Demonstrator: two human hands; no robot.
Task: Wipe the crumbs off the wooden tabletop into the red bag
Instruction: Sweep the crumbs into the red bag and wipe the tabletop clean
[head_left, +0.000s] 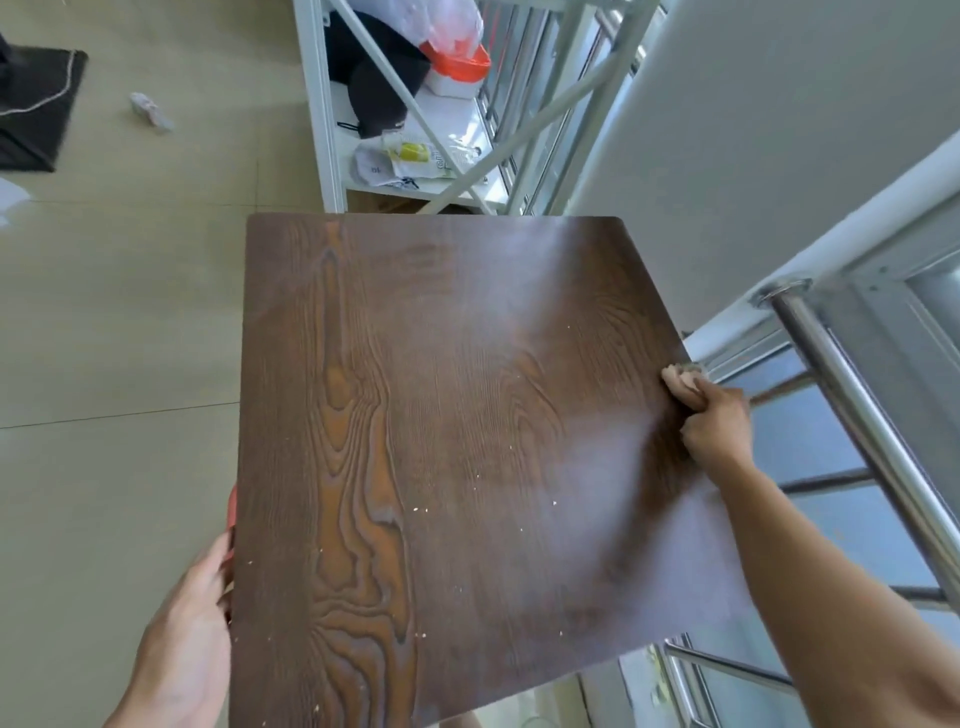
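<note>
The dark wooden tabletop (441, 415) fills the middle of the head view. Small pale crumbs (418, 509) lie scattered over its near half. My right hand (719, 423) rests at the table's right edge, shut on a crumpled beige cloth (680, 379) that pokes out past the fingers. At the left edge my left hand (192, 634) is below the rim, its fingers tucked behind the table. A sliver of red (232, 506), likely the red bag, shows just above that hand against the table's edge; most of it is hidden.
A white shelf frame (415, 104) holding black bags, papers and an orange-red basket (460, 62) stands behind the table. A steel railing (852, 405) and windows run along the right. Beige tiled floor (114, 312) lies to the left, with a crumpled wrapper (150, 109) on it.
</note>
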